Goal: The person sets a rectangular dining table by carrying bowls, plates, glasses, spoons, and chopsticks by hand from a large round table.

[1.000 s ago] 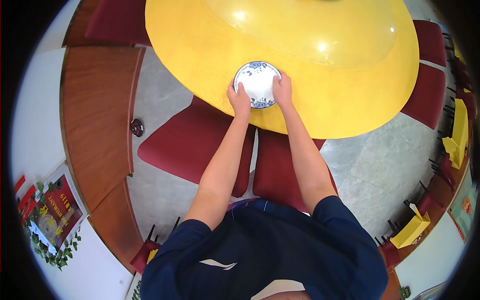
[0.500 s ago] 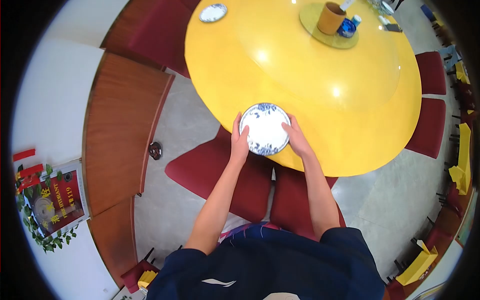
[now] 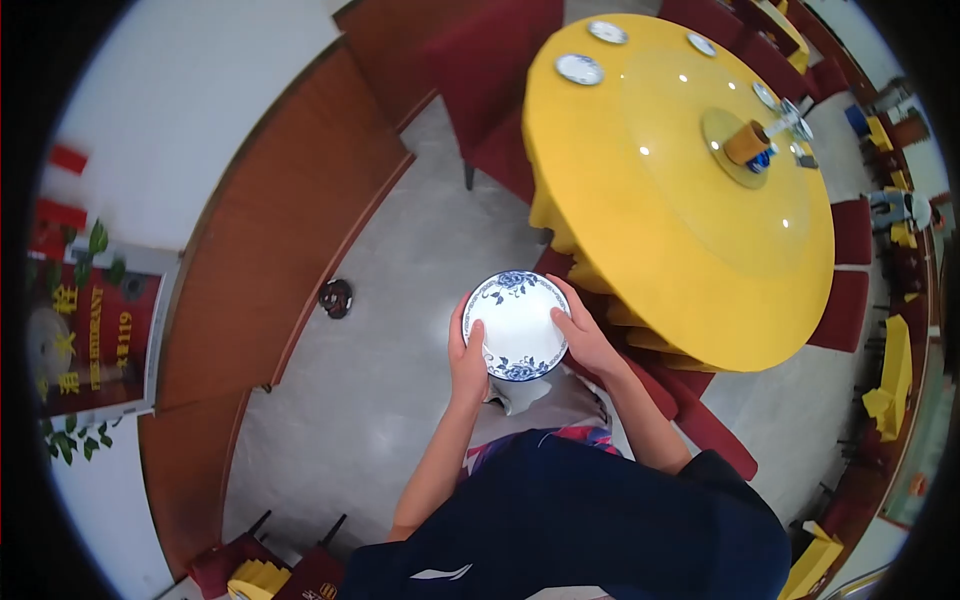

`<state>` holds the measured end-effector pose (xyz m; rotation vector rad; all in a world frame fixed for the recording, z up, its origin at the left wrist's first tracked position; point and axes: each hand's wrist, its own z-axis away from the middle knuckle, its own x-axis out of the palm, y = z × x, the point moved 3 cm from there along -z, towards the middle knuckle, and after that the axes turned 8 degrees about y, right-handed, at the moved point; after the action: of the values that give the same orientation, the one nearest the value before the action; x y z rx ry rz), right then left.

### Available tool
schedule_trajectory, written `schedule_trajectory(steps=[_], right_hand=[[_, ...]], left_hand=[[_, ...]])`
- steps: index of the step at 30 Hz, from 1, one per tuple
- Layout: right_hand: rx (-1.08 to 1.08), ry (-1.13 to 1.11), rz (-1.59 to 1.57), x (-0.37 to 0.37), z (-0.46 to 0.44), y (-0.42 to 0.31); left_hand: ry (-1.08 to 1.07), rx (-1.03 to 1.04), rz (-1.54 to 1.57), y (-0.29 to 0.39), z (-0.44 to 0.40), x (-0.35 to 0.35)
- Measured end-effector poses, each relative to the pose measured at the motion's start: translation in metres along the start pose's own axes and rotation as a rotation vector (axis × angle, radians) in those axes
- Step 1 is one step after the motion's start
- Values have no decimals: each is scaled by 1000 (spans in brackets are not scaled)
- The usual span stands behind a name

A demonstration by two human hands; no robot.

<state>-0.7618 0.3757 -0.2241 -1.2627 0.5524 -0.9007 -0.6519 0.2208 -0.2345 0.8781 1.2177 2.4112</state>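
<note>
A round white plate [image 3: 516,326] with a blue floral rim is held in front of my body, over the grey floor. My left hand [image 3: 467,352] grips its left edge, thumb on top and fingers underneath. On the opposite edge my right hand [image 3: 581,330] holds it the same way. Whether more plates sit beneath it, I cannot tell. To the right stands the round table with a yellow cloth [image 3: 640,230]; the held plate is apart from it. Similar plates lie near its far edge, among them one plate [image 3: 579,69] and another plate [image 3: 608,32].
A brown container [image 3: 747,143] and a blue item stand on the turntable's centre. Dark red chairs [image 3: 500,130] surround the table. Along the left runs a wooden panel [image 3: 290,200], with a small dark object [image 3: 336,298] on the floor beside it. A person [image 3: 895,208] is far right.
The plate, held over the table's edge before, is now over the floor, away from the table. My view has turned left, and the table appears farther right with more plates showing.
</note>
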Motion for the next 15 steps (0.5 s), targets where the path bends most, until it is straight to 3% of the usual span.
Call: schedule_trajectory(steps=[8,15], right_hand=[[19,-45,178,90,-23,-3],[125,13,40,112,-106,5]], left_hand=[[81,6,-24,28,-34,-90],[29,45,-169,49,-119,-95]])
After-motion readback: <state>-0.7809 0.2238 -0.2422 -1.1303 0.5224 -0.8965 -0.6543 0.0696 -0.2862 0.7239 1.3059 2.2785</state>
